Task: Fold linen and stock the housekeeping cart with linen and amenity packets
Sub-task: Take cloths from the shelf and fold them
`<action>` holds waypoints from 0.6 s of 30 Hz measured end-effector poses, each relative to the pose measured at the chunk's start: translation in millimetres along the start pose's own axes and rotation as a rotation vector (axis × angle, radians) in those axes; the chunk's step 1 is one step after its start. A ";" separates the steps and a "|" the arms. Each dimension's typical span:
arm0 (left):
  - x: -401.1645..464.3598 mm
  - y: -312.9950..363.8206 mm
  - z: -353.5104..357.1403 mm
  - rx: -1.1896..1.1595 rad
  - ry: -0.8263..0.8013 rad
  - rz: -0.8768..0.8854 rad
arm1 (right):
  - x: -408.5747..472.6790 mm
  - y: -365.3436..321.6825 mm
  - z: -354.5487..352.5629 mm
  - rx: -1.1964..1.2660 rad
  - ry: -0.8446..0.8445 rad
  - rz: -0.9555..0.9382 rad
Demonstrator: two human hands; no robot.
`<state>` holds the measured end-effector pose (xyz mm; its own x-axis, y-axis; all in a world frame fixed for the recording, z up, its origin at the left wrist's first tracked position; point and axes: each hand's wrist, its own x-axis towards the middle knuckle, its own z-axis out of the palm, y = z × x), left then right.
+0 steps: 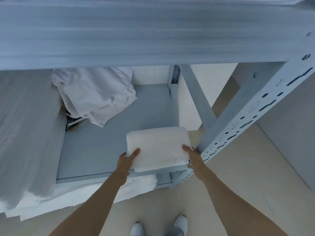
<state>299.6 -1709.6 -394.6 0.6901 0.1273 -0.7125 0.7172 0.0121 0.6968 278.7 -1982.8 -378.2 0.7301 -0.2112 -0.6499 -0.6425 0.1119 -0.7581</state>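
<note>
Both hands, left (127, 159) and right (193, 158), seemingly grip 1 folded towel (157, 147) on the shelf (102, 143), lower centre.

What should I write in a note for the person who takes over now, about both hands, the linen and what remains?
Left hand: grips the near left corner of the folded white towel, thumb on top.
Right hand: holds the towel's near right edge beside the shelf upright.
The towel sits at the front right of the grey shelf, overhanging its front edge.
Crumpled white sheets lie at the back left; more white linen on the shelf below.
Done: this towel is folded.
Left: push it fully in, fold the sheets. No amenity packets in view.
</note>
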 end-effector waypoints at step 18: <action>27.7 -12.3 -67.0 0.024 -0.356 -0.172 | 19.3 16.4 -23.4 -0.188 -0.441 0.317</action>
<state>303.3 -1639.7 -417.3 0.5471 -0.2262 -0.8059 0.8246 -0.0200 0.5654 276.7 -2007.7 -401.9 0.4973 0.2344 -0.8353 -0.8466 -0.0792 -0.5262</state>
